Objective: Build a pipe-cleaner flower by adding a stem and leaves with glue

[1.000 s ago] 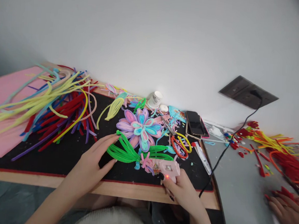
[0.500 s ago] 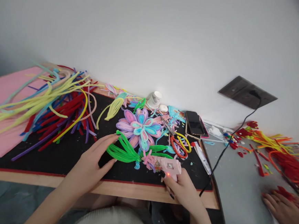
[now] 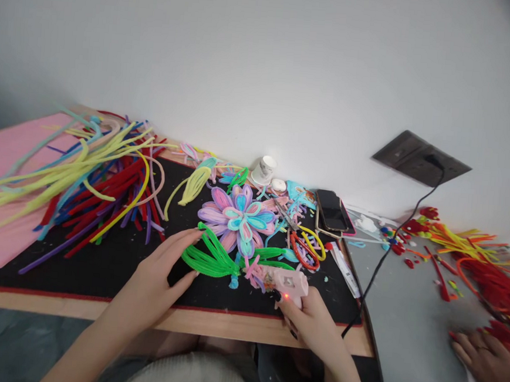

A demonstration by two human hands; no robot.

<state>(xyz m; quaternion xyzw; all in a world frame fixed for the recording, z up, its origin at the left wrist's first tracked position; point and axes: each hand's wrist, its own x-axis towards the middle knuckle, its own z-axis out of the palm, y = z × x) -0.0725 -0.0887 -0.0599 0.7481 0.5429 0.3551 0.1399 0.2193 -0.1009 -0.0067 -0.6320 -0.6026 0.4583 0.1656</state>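
Observation:
My left hand [image 3: 160, 272] is around the outer end of a green pipe-cleaner leaf [image 3: 212, 257], fingers on its upper edge and thumb at its lower edge. The leaf joins a pipe-cleaner flower [image 3: 244, 216] with purple, pink and blue petals, lying on the black mat. In my right hand [image 3: 310, 322] is a small pink hot glue gun [image 3: 289, 281] with a red light lit. Its nozzle points left, at the pink and lilac pipe-cleaner pieces [image 3: 254, 270] beside the leaf's base. The exact nozzle contact cannot be made out.
Loose pipe cleaners [image 3: 105, 185] heap at the left over a pink sheet [image 3: 16, 137]. Behind the flower stand a paper cup [image 3: 264, 169] and a phone [image 3: 333, 210]. A black cable [image 3: 379, 262] hangs from the wall socket. Another person's hand [image 3: 489, 362] is at the right.
My hands and the flower stay almost still; the glue gun has shifted very slightly left. At the right, the other person's hand has moved a little.

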